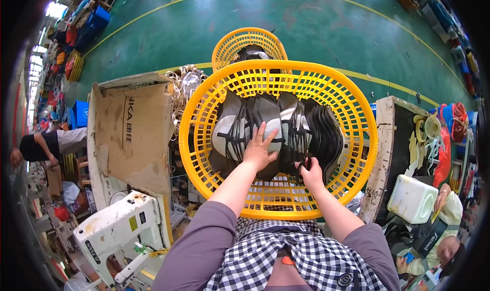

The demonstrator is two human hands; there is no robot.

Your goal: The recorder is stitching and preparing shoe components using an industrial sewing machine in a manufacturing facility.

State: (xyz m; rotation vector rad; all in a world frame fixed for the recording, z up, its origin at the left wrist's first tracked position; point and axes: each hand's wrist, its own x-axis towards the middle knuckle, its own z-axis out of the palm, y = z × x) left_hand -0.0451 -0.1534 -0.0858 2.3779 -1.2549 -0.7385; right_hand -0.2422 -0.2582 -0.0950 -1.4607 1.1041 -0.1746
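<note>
A large yellow plastic basket (278,65) stands right in front of me. Inside it lie stacked shoe-upper pieces (263,107), black and silver-grey, packed in rows with thin black strips across them. My left hand (261,148) rests on the grey pieces at the middle of the pile, fingers spread. Over the near side of the darker stack (324,130), my right hand (311,172) is closed on a small black tool with looped handles, which looks like scissors. Its blades are hidden among the pieces.
A second yellow basket (250,30) with dark pieces stands just beyond. To the left are a cardboard-lined table (130,132) and a white sewing machine (120,224). At right are a worn table edge (380,158), a white plastic container (412,199) and another person (449,207).
</note>
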